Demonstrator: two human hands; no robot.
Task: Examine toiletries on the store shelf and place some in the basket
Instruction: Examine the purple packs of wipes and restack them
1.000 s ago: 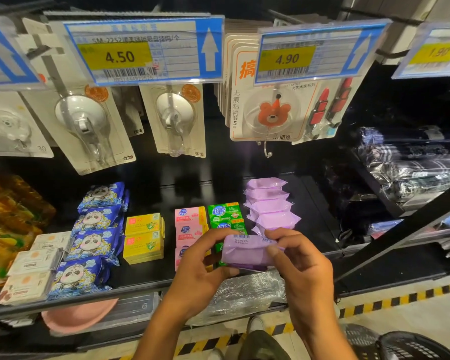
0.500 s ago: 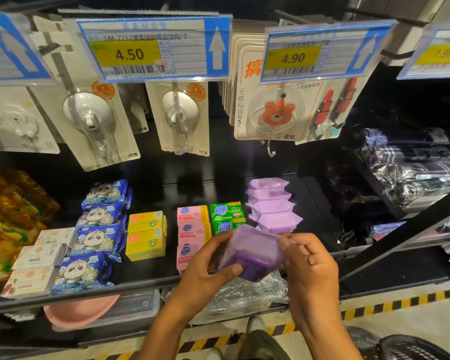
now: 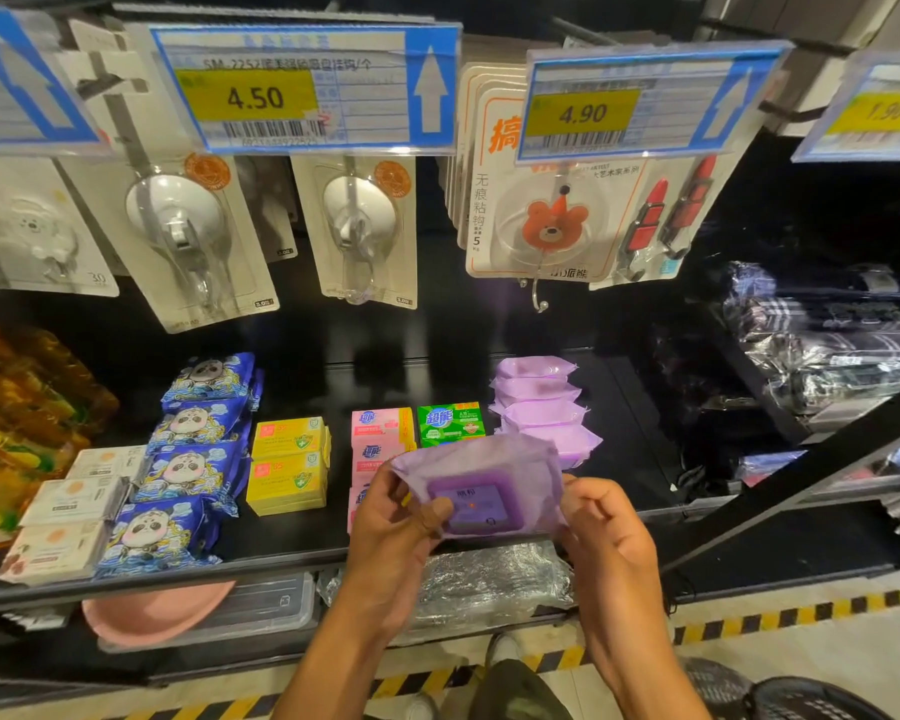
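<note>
Left thumb (image 3: 434,513) is laid flat on the front face of the soft lilac film-wrapped pack with the darker purple label panel (image 3: 494,472). The other left fingers are curled behind it, so the pack's left edge is gripped by the left hand (image 3: 393,543). The right edge is pinched by the right hand (image 3: 611,537); its fingertips are hidden behind the film.

The pack is held in the air, label side up toward the camera, just ahead of the black metal shelf's front lip (image 3: 178,578). The row of matching lilac packs (image 3: 539,402) lies right behind it. The pink soap boxes (image 3: 380,431) and the green soap box (image 3: 450,423) are partly covered by it.

Step judged: examination, label being read. Nothing has been placed yet as far as can be seen.

Next move, if the pack is kept: one hand is to be released and the pack carried down and right to the dark openwork basket (image 3: 801,693) on the floor. Only the basket's rim is in view, so the drop must be sighted first. The thin film should be held by the body, not the flap.
</note>
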